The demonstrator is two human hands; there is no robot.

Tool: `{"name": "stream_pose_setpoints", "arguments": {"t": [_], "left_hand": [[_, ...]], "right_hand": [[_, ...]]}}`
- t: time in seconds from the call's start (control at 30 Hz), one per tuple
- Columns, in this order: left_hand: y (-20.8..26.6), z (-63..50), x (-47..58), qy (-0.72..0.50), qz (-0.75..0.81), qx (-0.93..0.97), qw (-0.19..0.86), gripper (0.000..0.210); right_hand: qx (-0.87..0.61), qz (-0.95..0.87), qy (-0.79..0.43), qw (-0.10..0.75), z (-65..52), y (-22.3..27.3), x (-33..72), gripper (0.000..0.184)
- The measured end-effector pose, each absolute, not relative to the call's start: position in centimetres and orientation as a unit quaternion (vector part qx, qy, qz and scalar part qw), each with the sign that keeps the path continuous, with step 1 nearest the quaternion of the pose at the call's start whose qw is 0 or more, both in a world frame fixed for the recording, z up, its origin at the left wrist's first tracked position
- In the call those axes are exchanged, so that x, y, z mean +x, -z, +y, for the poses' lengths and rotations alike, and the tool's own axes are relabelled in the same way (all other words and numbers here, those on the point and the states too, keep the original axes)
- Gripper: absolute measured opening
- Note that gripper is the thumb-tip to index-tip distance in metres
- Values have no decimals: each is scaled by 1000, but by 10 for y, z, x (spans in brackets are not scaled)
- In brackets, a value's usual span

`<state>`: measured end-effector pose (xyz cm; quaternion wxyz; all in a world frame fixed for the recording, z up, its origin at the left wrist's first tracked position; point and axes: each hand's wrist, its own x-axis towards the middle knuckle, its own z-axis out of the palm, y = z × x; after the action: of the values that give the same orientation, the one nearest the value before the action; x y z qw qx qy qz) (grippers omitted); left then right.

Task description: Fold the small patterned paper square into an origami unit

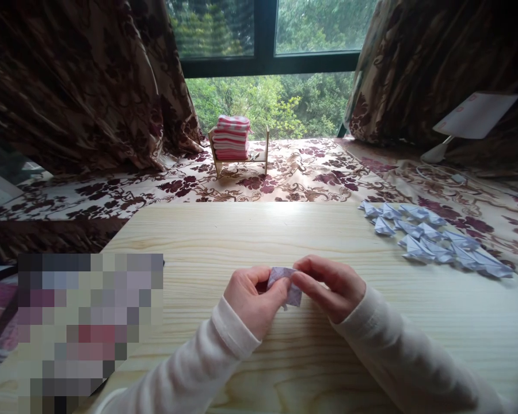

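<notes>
A small folded piece of pale lilac paper [294, 296] is held just above the wooden table [190, 241], between my two hands. My left hand [255, 298] pinches its left side, thumb in front and fingers behind. On the upper right edge, the thumb and fingers of my right hand [334, 286] close on the paper. Part of the paper is hidden behind my fingers. Several folded white paper pieces [418, 248] with pointed corners lie in rows at the table's far right.
Beyond the table, a flowered cloth [302, 178] covers the window ledge. On it stand a small wooden rack [266, 150] with a stack of pink-and-white cloths [232, 138] and a white lamp [475, 118]. A pixelated area covers the table's left side.
</notes>
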<state>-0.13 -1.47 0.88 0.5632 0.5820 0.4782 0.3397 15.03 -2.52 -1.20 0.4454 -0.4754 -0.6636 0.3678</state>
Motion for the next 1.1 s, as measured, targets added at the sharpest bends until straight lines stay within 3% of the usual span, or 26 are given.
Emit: {"name": "stream_pose_setpoints", "arguments": {"t": [0.4,0.63,0.83,1.1], "left_hand": [[-10,-14,-2,-368,463,542,597,17],[-17,-13,-3,-379,468,510,614,13],[-14,-7,-5,-374,510,515,578,14],[-15,-8,-4,-344,515,541,569,15]], "right_hand": [[-466,-697,-334,431,-26,10,150,33],[-448,-723,-297,433,-27,9,152,26],[-442,-765,-154,443,-25,1,159,8],[-429,-786,-164,414,-23,7,161,10]]}}
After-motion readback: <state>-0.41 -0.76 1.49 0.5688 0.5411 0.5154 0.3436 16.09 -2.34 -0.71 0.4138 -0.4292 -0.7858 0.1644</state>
